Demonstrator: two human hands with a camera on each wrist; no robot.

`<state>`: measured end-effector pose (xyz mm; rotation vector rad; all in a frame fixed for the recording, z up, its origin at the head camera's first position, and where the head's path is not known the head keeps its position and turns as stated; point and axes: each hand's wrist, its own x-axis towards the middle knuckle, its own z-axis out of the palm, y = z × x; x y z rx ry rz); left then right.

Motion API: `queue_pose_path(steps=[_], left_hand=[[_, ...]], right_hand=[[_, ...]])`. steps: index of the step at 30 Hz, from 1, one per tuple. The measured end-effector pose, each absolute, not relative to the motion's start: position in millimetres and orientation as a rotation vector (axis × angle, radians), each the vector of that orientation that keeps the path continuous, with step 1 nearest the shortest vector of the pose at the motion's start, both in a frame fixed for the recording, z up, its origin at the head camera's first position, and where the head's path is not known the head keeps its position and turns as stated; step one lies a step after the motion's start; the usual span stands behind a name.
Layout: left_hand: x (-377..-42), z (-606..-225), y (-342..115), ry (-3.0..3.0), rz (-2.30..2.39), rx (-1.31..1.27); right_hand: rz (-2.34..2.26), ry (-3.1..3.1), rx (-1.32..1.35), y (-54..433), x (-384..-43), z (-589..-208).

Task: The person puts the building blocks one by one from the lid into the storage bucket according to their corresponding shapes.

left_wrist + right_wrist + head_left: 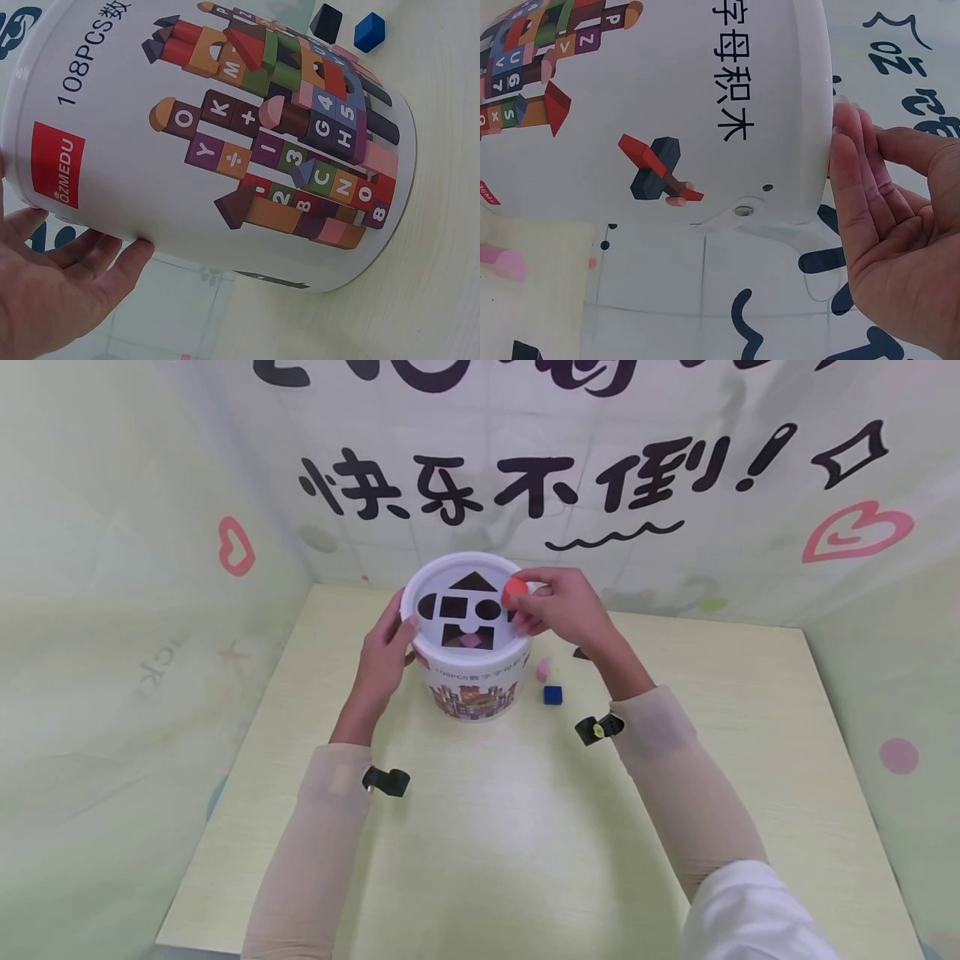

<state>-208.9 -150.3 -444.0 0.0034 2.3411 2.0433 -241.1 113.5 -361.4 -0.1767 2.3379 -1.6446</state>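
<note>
A white block bucket (476, 685) with printed pictures stands upright on the table, its white lid (450, 639) cut with shaped holes. My left hand (381, 652) grips the bucket's left side, the thumb on the lid's rim; in the left wrist view its fingertips (139, 251) touch the wall. Over the lid's right edge, my right hand (562, 606) pinches a red block (513, 590) with a rounded outline. That block is mostly hidden in the right wrist view, behind the fingers (855, 180). A pink piece (470, 641) shows through the arch-shaped hole.
Right of the bucket lie a blue block (552, 695), a pink block (542, 670) and a dark block (581, 653), partly covered by the right arm. The pale table (480, 827) meets a printed back wall (360, 560) close behind the bucket.
</note>
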Motion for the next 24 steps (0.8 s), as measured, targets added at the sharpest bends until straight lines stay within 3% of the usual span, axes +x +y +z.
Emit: queue_pose_path(steps=[11,24], left_hand=[[-196,-421,-144,2.334,2.032,0.021],[-208,-445,-151,2.351,2.05,0.018]], right_hand=[[-1.6,2.33,-0.224,99,-245,-362],[-1.518,2.344,-0.205,88,-248,-362]])
